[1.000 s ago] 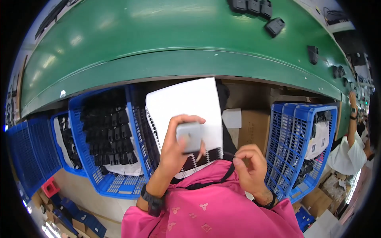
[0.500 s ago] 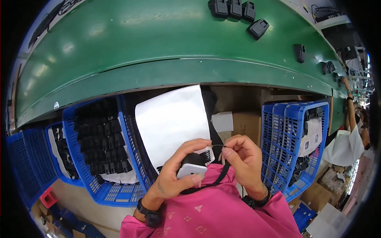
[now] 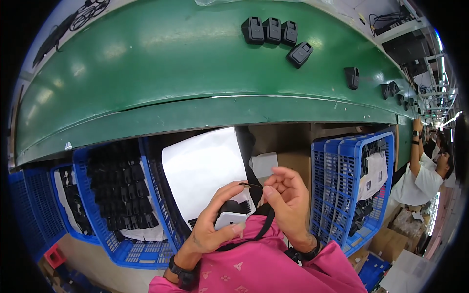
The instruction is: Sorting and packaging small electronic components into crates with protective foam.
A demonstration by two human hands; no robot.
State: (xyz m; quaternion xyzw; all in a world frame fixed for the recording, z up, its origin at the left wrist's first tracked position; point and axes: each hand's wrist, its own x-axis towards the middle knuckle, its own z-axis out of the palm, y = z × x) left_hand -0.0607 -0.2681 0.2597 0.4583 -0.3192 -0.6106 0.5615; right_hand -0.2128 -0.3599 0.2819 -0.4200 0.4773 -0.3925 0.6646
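Observation:
My left hand [image 3: 209, 225] is closed around a black-and-white plastic device [image 3: 233, 218] above my lap. Between the tips of its thumb and forefinger and the fingers of my right hand [image 3: 287, 204] runs a thin dark strip [image 3: 254, 185]. The thumb and forefinger of my right hand pinch the strip's near end; its other fingers are curled. Beneath and behind the hands lies a white sheet [image 3: 205, 171]. A black strap [image 3: 266, 225] crosses the pink clothing [image 3: 273, 263] below the hands.
A green table [image 3: 161, 58] spans the front, with several black chargers [image 3: 299, 54] on it. Blue crates [image 3: 132, 257] holding black parts stand at my left. Another stack of blue crates [image 3: 337, 171] is at my right. A person in white [image 3: 415, 185] works at the far right.
The view has tilted up, so the table and chargers sit lower in the picture. My right hand's fingers have spread slightly, and the device in my left hand has turned a little.

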